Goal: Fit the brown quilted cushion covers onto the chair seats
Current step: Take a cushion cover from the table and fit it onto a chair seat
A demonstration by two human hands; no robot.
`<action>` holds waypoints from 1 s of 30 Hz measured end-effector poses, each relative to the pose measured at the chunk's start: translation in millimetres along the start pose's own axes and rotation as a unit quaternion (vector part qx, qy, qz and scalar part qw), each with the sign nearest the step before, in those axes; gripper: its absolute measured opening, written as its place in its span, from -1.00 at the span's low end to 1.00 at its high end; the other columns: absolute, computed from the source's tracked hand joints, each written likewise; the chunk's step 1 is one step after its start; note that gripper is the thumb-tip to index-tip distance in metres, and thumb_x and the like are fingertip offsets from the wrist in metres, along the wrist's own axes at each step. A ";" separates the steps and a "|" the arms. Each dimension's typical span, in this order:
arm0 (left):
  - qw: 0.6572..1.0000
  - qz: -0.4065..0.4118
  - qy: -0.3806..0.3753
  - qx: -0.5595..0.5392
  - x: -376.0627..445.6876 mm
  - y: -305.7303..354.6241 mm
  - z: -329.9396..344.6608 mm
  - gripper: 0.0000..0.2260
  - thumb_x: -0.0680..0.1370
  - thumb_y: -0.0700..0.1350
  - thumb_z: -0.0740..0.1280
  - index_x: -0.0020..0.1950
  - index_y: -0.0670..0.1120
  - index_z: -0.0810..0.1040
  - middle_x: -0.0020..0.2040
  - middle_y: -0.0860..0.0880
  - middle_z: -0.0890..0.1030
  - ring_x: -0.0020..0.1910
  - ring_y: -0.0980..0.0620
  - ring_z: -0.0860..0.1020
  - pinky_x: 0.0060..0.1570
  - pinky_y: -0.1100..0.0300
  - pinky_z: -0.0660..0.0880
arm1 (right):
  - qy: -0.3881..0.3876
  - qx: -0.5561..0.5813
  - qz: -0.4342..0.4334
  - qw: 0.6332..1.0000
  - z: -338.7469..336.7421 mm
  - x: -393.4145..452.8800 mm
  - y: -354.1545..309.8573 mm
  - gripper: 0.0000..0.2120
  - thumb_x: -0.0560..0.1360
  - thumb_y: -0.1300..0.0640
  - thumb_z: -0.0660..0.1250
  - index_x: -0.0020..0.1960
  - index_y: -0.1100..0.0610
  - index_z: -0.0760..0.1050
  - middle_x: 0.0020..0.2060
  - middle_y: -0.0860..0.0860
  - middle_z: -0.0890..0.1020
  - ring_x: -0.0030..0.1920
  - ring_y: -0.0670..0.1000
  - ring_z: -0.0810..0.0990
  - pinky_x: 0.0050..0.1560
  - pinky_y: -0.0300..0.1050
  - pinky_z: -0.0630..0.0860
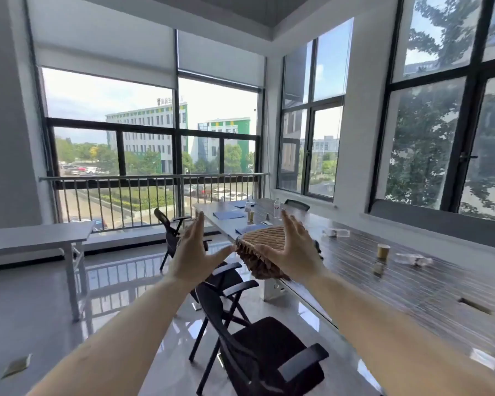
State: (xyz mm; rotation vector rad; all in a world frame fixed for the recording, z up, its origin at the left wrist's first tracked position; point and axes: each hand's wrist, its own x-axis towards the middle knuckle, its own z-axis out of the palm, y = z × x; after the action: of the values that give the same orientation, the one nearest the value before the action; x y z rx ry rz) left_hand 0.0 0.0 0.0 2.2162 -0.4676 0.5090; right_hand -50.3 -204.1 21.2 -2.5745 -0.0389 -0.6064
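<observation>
Both arms reach forward at chest height, palms facing each other. Left hand [193, 250] is spread, fingers straight, holding nothing. Right hand [293, 247], fingers also straight, partly hides the brown quilted cushion cover [262, 247] at the conference table's [397, 270] edge, above the black chairs [257, 350]; contact unclear.

Two outstretched hands, left [189, 252] and right [293, 248], frame a stack of cushion covers [262, 247] at the near end of a long desk [412, 270]; chairs [257, 347] line its left side, with bottles [277, 208] and a cup [383, 250] on the desk beyond.
</observation>
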 end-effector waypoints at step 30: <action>0.991 -0.071 -0.102 -0.042 250.9 -292.0 16.3 -0.10 0.45 0.10 0.43 0.59 -0.09 -0.05 0.57 -0.08 0.13 0.55 -0.03 0.10 0.45 0.12 0.09 | -0.066 0.078 0.053 0.993 277.1 309.1 -20.4 -0.13 0.47 -0.17 0.33 0.56 0.12 -0.05 0.55 0.07 0.08 0.54 0.04 0.02 0.50 -0.04 -0.01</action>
State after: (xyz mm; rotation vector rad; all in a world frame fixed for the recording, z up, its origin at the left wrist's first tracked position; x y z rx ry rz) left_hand 358.1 125.7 -66.7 2.2112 -0.4256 0.1845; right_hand 339.6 -81.4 -54.1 -2.4434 0.0066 -0.3789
